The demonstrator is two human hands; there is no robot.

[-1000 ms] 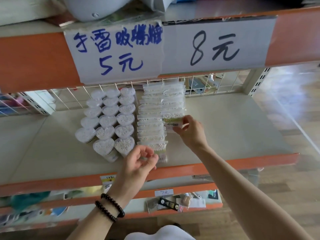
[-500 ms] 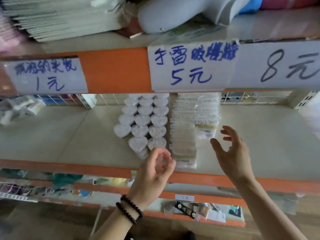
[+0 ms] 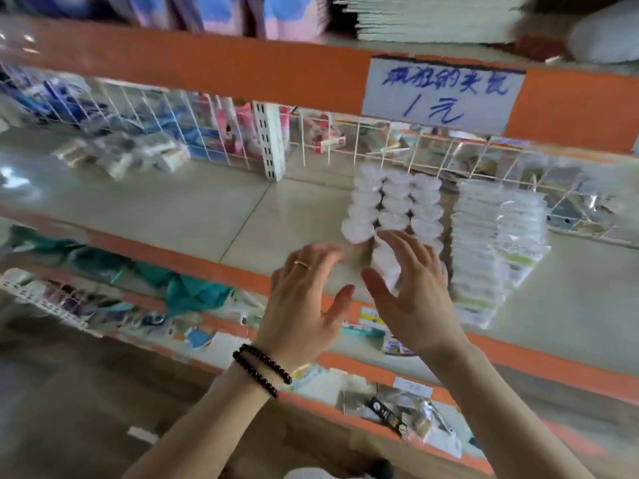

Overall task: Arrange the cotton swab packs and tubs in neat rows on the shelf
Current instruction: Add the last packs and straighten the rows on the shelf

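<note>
1. Shelf (image 3: 207, 209): beige board with an orange front edge. Frame is motion-blurred.
2. Tubs (image 3: 394, 205): white, heart-shaped, in three rows running from the wire grid (image 3: 345, 143) at the back edge toward the front edge. The front tubs are partly hidden by the hands.
3. Packs (image 3: 484, 243): clear bags of swabs, overlapped in rows just right of the tubs, also running back to front; a few with green print jut out on the right side.
4. Left hand (image 3: 304, 305): above the front edge, left of the tub rows, fingers spread and straight, holding nothing. Ring on one finger; two dark bead bracelets (image 3: 262, 373) on the wrist.
5. Right hand (image 3: 411, 288): above the front ends of the tub rows, fingers straight, released, thumb pointing left. Contact with the front tub (image 3: 387, 261) cannot be told because of blur.
6. Hands are near each other, thumbs apart.
7. Paper sign (image 3: 442, 95) with blue handwriting on the orange beam above the tubs.
8. Blurred bagged goods (image 3: 121, 157) lie at the left back of the shelf, well apart from the tubs.
</note>
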